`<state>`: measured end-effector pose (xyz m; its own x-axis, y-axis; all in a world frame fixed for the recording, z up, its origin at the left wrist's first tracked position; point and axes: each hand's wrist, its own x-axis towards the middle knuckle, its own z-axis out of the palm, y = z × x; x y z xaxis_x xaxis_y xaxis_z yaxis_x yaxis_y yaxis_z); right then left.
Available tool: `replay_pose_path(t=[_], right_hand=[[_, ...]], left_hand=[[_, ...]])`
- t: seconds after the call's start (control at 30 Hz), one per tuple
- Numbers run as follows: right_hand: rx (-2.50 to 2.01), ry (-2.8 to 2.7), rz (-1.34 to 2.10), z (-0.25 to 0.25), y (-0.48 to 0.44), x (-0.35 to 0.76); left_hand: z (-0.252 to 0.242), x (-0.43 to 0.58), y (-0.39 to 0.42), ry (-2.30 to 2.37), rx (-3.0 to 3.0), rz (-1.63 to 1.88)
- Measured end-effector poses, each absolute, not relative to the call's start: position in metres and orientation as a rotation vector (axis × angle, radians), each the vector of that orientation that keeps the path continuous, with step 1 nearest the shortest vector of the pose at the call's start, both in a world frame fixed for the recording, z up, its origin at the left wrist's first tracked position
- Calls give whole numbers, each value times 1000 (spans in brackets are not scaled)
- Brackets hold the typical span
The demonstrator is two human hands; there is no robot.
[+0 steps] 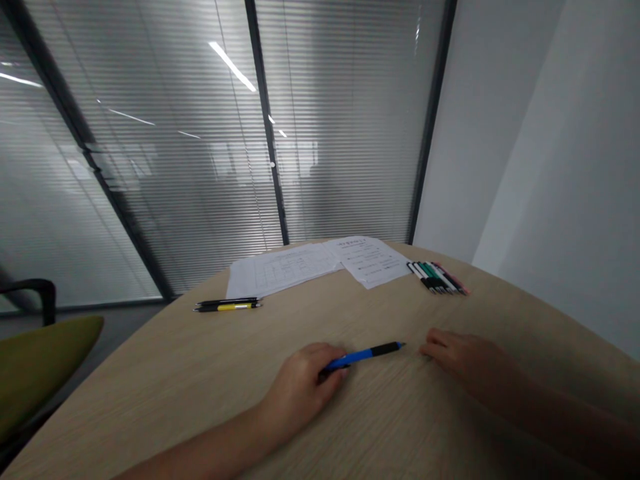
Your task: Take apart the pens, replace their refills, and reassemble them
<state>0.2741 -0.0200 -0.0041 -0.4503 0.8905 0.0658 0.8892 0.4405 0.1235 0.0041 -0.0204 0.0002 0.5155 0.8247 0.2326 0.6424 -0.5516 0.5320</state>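
Nearest the camera, the left forearm (210,445) slants in from the bottom edge and the right forearm (575,427), in shadow, comes from the right. Between the hands is a slim blue pen (361,356) with a bright barrel, a black grip section and a narrow tip pointing right and slightly away. Its rear end sits in the left hand (306,377), pinched between thumb and fingers, while the rest sticks out to the right, low over the wooden table (280,333). The tip ends just short of the right hand (467,360), whose fingers are curled close together; I cannot tell whether they press fully together.

Farther off, to the left, a black pen (227,302) lies beside a yellow and black pen (227,307). Printed sheets (285,268) spread near the far edge, and just right of them is a row of white, green and reddish pens (437,278). Beyond stand a glass partition (345,120) with blinds, a pale wall (565,200) and, at left, a yellow-green chair (45,360).
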Motion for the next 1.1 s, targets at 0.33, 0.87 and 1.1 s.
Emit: replay_pose_path(t=[0.33, 0.87, 1.1], right_hand=[[1679, 2843, 267, -2, -19, 278], [1405, 3268, -148, 10, -34, 267], [1513, 3210, -209, 14, -29, 269]], left_hand=[[2, 5, -24, 1122, 2552, 622], [0, 6, -30, 912, 2855, 723], [0, 7, -30, 914, 2841, 715]])
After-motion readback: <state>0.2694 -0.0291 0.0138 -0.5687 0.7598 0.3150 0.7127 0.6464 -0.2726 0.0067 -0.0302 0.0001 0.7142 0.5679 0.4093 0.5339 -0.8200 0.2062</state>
